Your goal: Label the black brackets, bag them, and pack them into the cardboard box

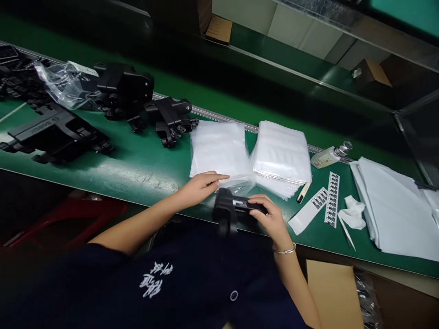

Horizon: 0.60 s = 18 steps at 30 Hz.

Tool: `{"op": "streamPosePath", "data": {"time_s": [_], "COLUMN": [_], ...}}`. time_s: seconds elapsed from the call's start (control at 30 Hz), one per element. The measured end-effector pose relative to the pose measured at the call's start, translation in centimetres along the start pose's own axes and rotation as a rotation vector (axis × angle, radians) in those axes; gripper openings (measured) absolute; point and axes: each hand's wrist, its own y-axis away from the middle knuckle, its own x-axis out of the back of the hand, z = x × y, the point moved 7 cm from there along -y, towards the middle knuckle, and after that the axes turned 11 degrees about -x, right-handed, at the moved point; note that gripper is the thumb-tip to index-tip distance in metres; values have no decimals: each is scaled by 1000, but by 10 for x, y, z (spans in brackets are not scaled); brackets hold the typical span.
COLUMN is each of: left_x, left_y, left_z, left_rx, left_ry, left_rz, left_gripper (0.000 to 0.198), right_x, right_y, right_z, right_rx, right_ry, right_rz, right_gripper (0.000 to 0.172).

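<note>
My right hand (270, 217) is closed round one end of a black plastic bracket-like part (228, 208) with a small white label on it, held at the table's front edge. My left hand (200, 188) stretches its fingers over the near edge of a pile of clear plastic bags (219, 148). Its index finger points along the bags and touches them; no firm grip shows. A second pile of clear bags (283, 151) lies to the right. Loose film (242, 183) sticks up between the left hand and the second pile.
Several similar black parts (125, 87) stand on the left of the green table (144, 167), beside a clear bag (68, 84). On the right are a pump bottle (327, 157), label strips (331, 198), a cutter (303, 193), white tweezers (347, 233) and white sheets (398, 210). A cardboard box (334, 292) stands below.
</note>
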Motion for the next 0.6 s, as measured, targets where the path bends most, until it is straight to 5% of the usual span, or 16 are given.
{"op": "streamPosePath", "data": {"time_s": [0.13, 0.3, 0.5, 0.6], "left_x": [-22, -45, -42, -59], "left_y": [-6, -24, -32, -37], "left_z": [17, 55, 73, 95], "left_rx": [-57, -263, -225, -370], "left_ry": [102, -139, -379, -358], "left_rz": [-191, -318, -312, -274], "left_gripper": [50, 51, 51, 50], "right_x": [4, -18, 0, -5], "right_y": [3, 6, 10, 1], "right_z": [-3, -8, 3, 4], "right_rx": [74, 252, 19, 91], "right_ry": [295, 417, 282, 338], "right_rz": [310, 295, 583, 577], "right_gripper": [21, 21, 30, 34]}}
